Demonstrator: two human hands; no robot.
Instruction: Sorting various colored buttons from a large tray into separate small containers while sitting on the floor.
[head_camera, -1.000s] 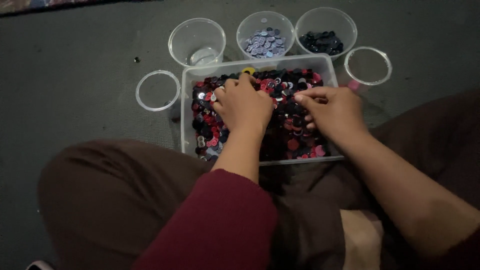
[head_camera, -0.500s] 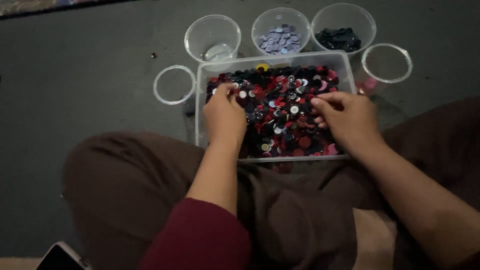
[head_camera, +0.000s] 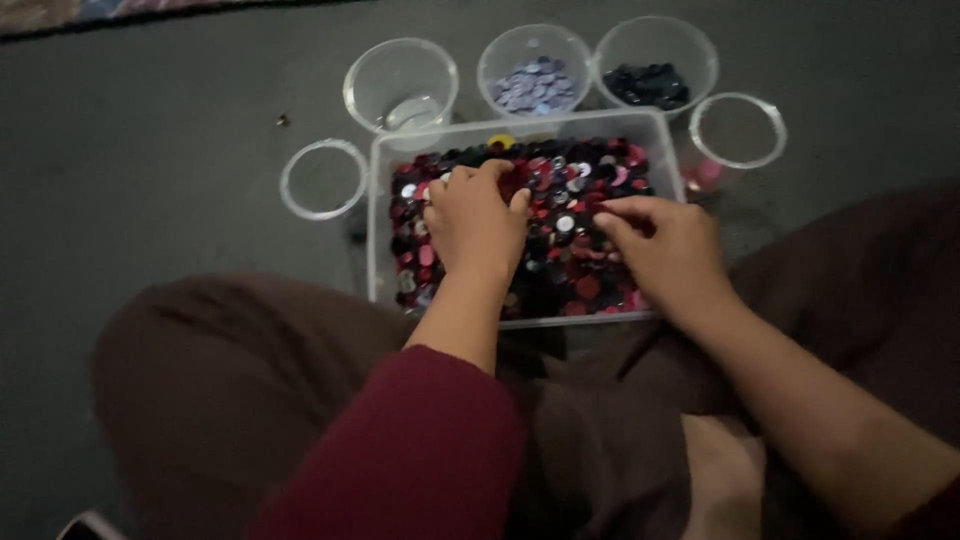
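Both hands in the tray of mixed buttons, sorting cups beyond it on the floor.

The left hand (head_camera: 478, 215) lay palm-down on the buttons (head_camera: 570, 215) in the clear rectangular tray (head_camera: 377, 215), fingers curled together; whether it pinched one could not be told. The right hand (head_camera: 665, 245) rested to its right, fingertips drawn together over the pile, grip hidden. The tray's long axis ran left-right, directly ahead of both hands. Five clear cups ringed the far side; the cup of pale buttons (head_camera: 535, 75) lay beyond, between the hands, slightly nearer the left. Individual buttons were dim and blurred.
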